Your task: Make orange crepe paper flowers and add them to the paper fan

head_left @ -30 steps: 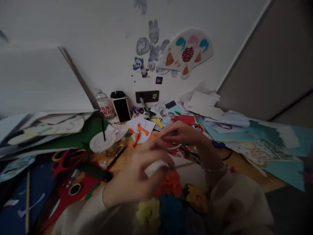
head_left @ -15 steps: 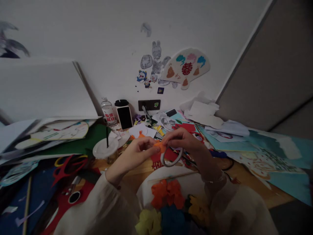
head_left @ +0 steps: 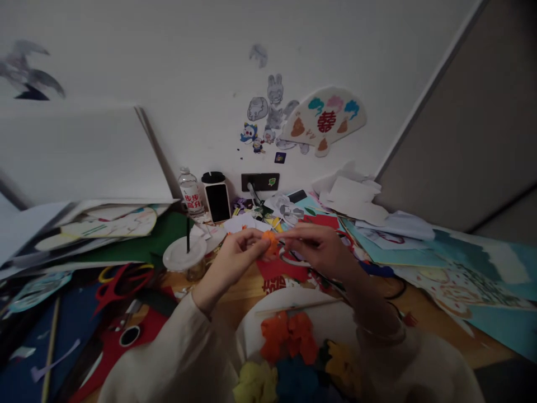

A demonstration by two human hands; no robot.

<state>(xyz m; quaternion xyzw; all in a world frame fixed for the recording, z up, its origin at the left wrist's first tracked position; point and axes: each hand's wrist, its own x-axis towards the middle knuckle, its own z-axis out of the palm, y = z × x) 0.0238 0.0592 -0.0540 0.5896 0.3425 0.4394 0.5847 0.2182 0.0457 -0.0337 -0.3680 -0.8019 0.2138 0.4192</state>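
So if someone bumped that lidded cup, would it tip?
Probably easily: the plastic cup looks light, and it narrows toward its base beneath a wider white lid. The tall black straw likely adds top-heaviness.

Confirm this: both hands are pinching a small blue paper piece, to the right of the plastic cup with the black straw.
The colour is wrong: the head view shows the left hand and right hand pinching a small orange paper piece, not a blue one. It is to the right of the plastic cup with the black straw.
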